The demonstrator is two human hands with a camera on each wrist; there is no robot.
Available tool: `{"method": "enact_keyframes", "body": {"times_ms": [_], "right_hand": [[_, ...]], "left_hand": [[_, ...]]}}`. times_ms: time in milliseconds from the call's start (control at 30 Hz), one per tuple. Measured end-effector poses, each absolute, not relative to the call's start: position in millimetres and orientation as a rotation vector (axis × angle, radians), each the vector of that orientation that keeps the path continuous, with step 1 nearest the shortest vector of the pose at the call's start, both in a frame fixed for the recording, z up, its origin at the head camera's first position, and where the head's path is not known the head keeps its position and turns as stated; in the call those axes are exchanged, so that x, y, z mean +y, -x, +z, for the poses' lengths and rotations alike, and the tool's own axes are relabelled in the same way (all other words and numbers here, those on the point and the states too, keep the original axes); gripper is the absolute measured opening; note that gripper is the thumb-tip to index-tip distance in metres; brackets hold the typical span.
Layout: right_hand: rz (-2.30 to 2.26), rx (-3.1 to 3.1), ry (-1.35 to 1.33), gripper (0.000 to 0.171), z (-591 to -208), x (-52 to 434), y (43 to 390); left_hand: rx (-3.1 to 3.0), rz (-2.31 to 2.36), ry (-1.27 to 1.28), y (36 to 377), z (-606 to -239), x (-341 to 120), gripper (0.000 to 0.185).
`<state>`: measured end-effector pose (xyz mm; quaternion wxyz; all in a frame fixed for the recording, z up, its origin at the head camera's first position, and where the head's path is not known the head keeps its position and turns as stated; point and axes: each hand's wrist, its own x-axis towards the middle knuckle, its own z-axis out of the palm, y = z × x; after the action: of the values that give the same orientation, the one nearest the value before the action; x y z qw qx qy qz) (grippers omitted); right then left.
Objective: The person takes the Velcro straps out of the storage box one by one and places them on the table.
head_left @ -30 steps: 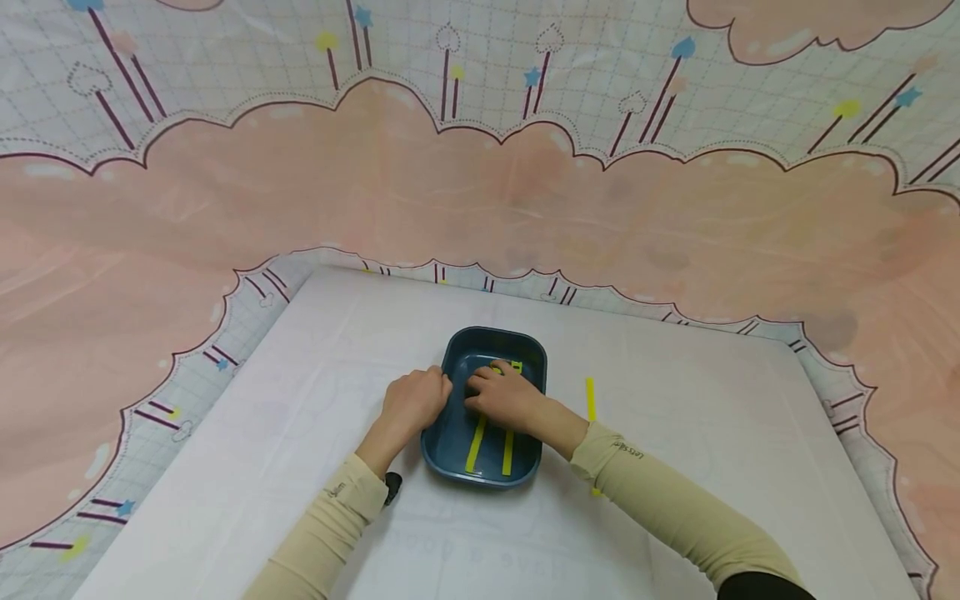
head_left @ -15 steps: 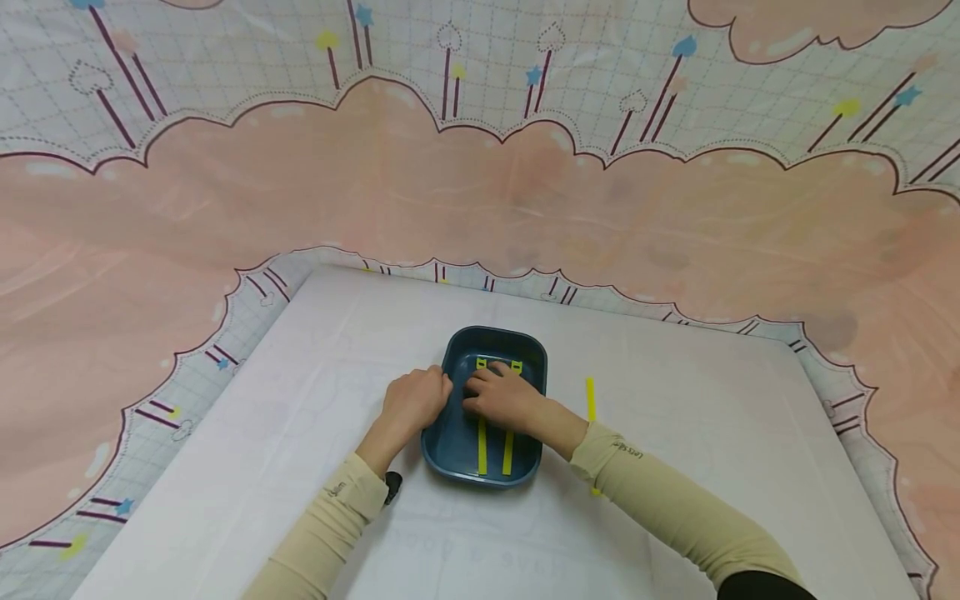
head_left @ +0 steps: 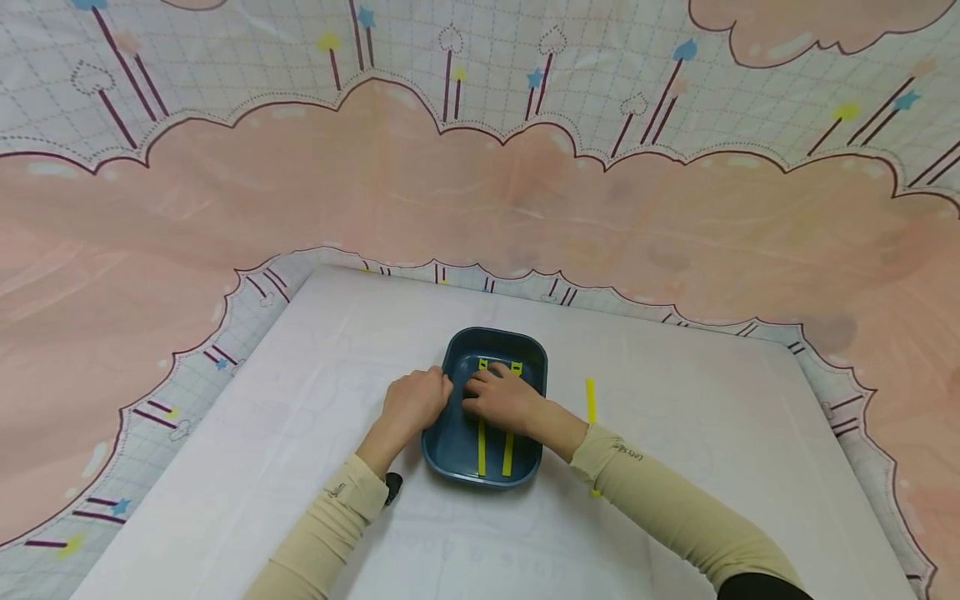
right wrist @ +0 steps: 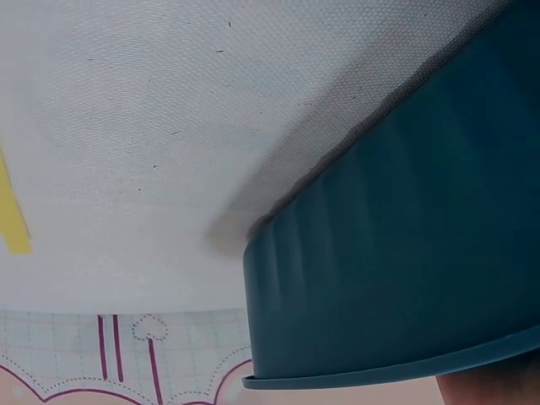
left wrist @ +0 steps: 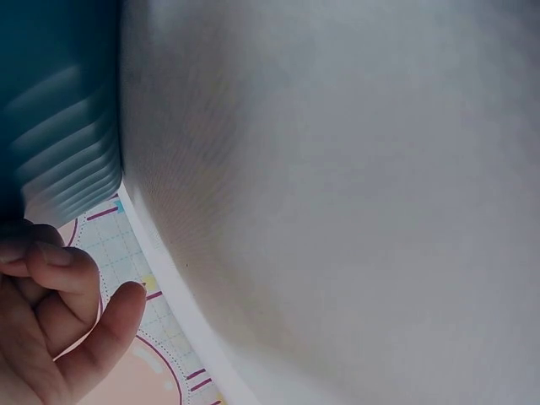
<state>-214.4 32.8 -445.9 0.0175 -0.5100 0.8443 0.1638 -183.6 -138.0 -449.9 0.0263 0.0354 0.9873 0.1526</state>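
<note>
A dark blue rectangular tray with rounded corners [head_left: 457, 454] stands on the white table. Its left rim is gripped by my left hand [head_left: 415, 406], whose bent fingers [left wrist: 67, 287] show beside the tray wall in the left wrist view. My right hand [head_left: 506, 400] reaches inside over two flat yellow straps with slotted heads, like cable ties. The left strap [head_left: 482, 450] and the right strap [head_left: 507, 454] lie lengthwise, nearly parallel, their middles covered by the hand. Whether the right fingers pinch the left strap I cannot tell. In the right wrist view the tray's outer wall [right wrist: 396, 219] hides most of that hand.
Another yellow strip [head_left: 591, 400] lies on the table [head_left: 720, 417] right of the tray, partly under the right forearm. A small black object [head_left: 393, 487] shows at the left wrist. Patterned pink and white cloth [head_left: 480, 192] surrounds the table.
The left strap in the tray was slanted a second ago and turned straight by half a second ago, its head coming out left of the right hand. Both hands have hardly moved.
</note>
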Motion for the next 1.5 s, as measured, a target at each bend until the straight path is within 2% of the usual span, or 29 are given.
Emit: {"method": "enact_keyframes", "body": {"times_ms": [767, 1033, 1233, 1500], "right_hand": [[0.63, 2.627, 1.688, 0.033, -437, 37, 208], [0.601, 2.736, 1.714, 0.028, -415, 47, 208], [0.522, 2.808, 1.765, 0.017, -399, 64, 211], [0.441, 2.901, 1.688, 0.01, -384, 92, 213]], "left_hand": [[3.025, 0.472, -0.082, 182, -448, -135, 0.031], [3.017, 0.477, -0.07, 183, -446, -136, 0.031], [3.017, 0.481, -0.069, 183, -447, -137, 0.031], [3.012, 0.493, -0.065, 186, -448, -135, 0.031]]}}
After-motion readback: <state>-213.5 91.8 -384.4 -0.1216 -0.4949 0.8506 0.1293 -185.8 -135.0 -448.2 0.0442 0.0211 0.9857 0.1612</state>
